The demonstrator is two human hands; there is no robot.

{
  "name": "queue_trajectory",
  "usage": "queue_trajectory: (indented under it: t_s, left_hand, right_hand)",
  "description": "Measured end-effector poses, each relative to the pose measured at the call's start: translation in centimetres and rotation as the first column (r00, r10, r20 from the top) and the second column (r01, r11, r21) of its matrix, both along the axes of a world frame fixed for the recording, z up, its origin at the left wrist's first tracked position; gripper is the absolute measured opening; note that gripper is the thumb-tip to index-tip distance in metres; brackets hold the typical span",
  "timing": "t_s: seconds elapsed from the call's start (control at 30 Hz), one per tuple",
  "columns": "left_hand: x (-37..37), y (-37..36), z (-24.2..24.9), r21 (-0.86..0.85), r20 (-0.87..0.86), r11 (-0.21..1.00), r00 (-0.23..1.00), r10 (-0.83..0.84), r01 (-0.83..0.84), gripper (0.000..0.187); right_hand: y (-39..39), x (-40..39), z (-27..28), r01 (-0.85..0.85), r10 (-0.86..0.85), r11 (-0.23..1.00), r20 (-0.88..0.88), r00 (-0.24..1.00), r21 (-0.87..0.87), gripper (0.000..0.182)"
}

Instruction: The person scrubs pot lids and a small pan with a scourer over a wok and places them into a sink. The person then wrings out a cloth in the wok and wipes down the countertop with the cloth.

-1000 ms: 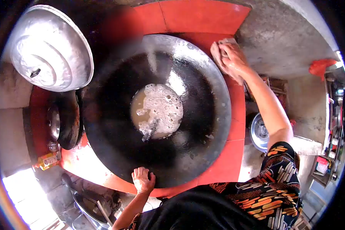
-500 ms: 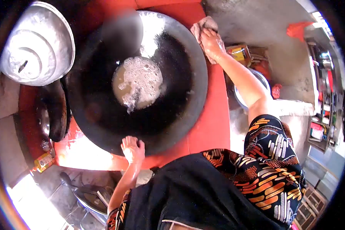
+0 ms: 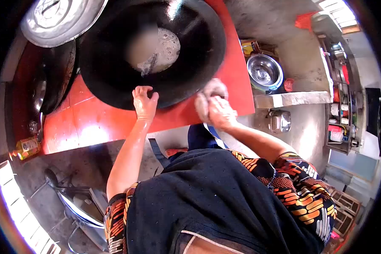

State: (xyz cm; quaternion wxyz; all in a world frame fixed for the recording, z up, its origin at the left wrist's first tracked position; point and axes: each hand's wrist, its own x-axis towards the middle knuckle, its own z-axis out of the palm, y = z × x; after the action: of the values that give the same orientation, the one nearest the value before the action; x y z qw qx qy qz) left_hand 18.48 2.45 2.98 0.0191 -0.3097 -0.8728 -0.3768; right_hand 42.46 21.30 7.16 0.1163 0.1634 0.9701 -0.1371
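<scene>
A large black wok (image 3: pixel 186 80) sits in a red-topped stove, with foamy, cloudy water (image 3: pixel 167 51) pooled at its bottom. My left hand (image 3: pixel 144 103) is at the wok's near rim, its fingers curled over the edge and the thumb to the right. Just off the rim, at the front right, my right hand (image 3: pixel 222 113) presses a crumpled greyish-pink cloth (image 3: pixel 211 89) against the red surface. The cloth is slightly blurred by motion. A blurred patch hides part of the water.
A big metal lid (image 3: pixel 63 21) stands at the upper left, above a second dark pan (image 3: pixel 57 72). Near the left corner lies a yellow bottle (image 3: pixel 27 148). Right of the red stove top (image 3: pixel 99 120) are a steel basin (image 3: pixel 264 72) and a low ledge (image 3: pixel 292 100).
My right hand has brought the cloth from the wok's far right side down to the front right edge. My left hand stays at the near rim. The view has shifted.
</scene>
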Motion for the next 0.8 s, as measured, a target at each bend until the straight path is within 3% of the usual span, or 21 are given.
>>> queue_trajectory:
  t_s: [0.03, 0.1, 0.2, 0.23, 0.3, 0.33, 0.37, 0.4, 0.43, 0.47, 0.5, 0.53, 0.57, 0.6, 0.63, 0.67, 0.73, 0.8]
  left_hand:
    - [0.1, -0.6, 0.0, 0.086, 0.044, 0.996, 0.999, -0.002, -0.002, 0.02]
    - [1.6, -2.8, 2.3, 0.222, -0.017, 0.973, 0.998, -0.059, 0.061, 0.019]
    - [4.3, -7.2, 5.0, 0.245, -0.004, 0.965, 0.995, -0.099, 0.097, 0.018]
    - [4.9, -9.3, 5.4, 0.245, 0.03, 0.966, 0.995, -0.097, 0.087, 0.017]
    - [5.5, -15.0, 4.1, 0.136, 0.103, 0.991, 0.995, -0.008, -0.006, 0.014]
    - [6.2, -18.2, 4.3, 0.116, 0.191, 0.99, 0.98, 0.051, -0.074, 0.013]
    - [7.1, -21.3, 4.5, 0.09, 0.276, 0.986, 0.955, 0.111, -0.141, 0.011]
    - [7.9, -24.9, 4.3, -0.01, 0.194, 0.989, 0.97, 0.147, -0.147, 0.009]
    - [9.0, -28.6, 3.8, -0.116, 0.109, 0.98, 0.979, 0.174, -0.162, 0.006]
    - [10.5, -32.1, 2.9, -0.168, 0.138, 0.958, 0.956, 0.258, -0.234, 0.005]
    - [12.4, -35.9, 1.7, -0.229, 0.168, 0.928, 0.927, 0.336, -0.295, 0.005]
    - [14.5, -40.1, -0.4, -0.246, 0.285, 0.914, 0.877, 0.386, -0.322, 0.005]
    - [16.5, -43.0, -2.0, -0.25, 0.392, 0.899, 0.811, 0.434, -0.361, 0.006]
    - [18.4, -44.5, -1.8, -0.353, 0.623, 0.84, 0.565, 0.54, -0.413, 0.007]
    - [20.3, -45.9, -1.5, -0.5, 0.736, 0.757, 0.254, 0.627, -0.421, 0.009]
    - [22.7, -47.1, -1.3, -0.582, 0.745, 0.716, 0.1, 0.66, -0.386, 0.008]
    - [27.7, -48.7, -1.2, -0.656, 0.719, 0.682, 0.007, 0.695, -0.323, 0.008]
    - [32.8, -49.5, -1.1, -0.694, 0.69, 0.664, 0.007, 0.724, -0.278, 0.009]
  right_hand:
    - [-2.2, -1.2, 0.8, -0.074, 0.079, 0.993, 0.059, 0.995, -0.088, 0.044]
    - [-5.3, -1.7, -2.2, -0.266, 0.297, 0.955, -0.381, 0.875, 0.135, 0.044]
    - [-7.2, -2.8, -2.8, -0.156, 0.236, 0.967, -0.472, 0.85, 0.202, 0.044]
    - [-6.8, -2.6, -2.1, -0.181, 0.238, 0.97, -0.468, 0.851, 0.165, 0.039]
    - [-5.3, -2.6, 0.6, -0.041, 0.036, 0.995, -0.053, 0.998, -0.096, 0.033]
    - [-4.4, -0.7, -1.9, 0.152, -0.151, 0.988, -0.256, 0.955, -0.019, 0.031]
    - [-2.6, -0.2, -0.8, 0.248, -0.246, 0.969, -0.137, 0.96, -0.006, 0.037]
    - [-0.8, 2.0, -2.4, 0.168, -0.058, 0.951, -0.382, 0.922, 0.261, 0.045]
    - [1.4, 2.9, -3.8, 0.196, -0.06, 0.927, -0.388, 0.92, 0.319, 0.048]
    - [3.2, 3.0, -4.4, 0.185, -0.044, 0.924, -0.386, 0.921, 0.335, 0.052]
    - [4.5, 1.6, -1.9, 0.172, -0.115, 0.929, -0.185, 0.976, 0.329, 0.051]
    - [8.3, 0.9, -5.6, 0.218, -0.094, 0.923, -0.365, 0.926, 0.317, 0.044]
    - [10.7, -1.0, -4.7, 0.279, -0.17, 0.926, -0.379, 0.91, 0.255, 0.038]
    - [12.9, -2.8, -3.7, 0.288, -0.162, 0.912, -0.388, 0.907, 0.293, 0.036]
    - [15.5, -4.0, -4.5, 0.271, -0.141, 0.908, -0.376, 0.916, 0.319, 0.037]
    - [16.1, -3.8, -4.5, 0.254, -0.123, 0.91, -0.369, 0.921, 0.329, 0.038]
    - [15.5, -3.1, -4.3, 0.248, -0.13, 0.922, -0.363, 0.922, 0.297, 0.041]
    - [12.3, -0.6, -4.8, 0.189, -0.071, 0.943, -0.39, 0.918, 0.274, 0.047]
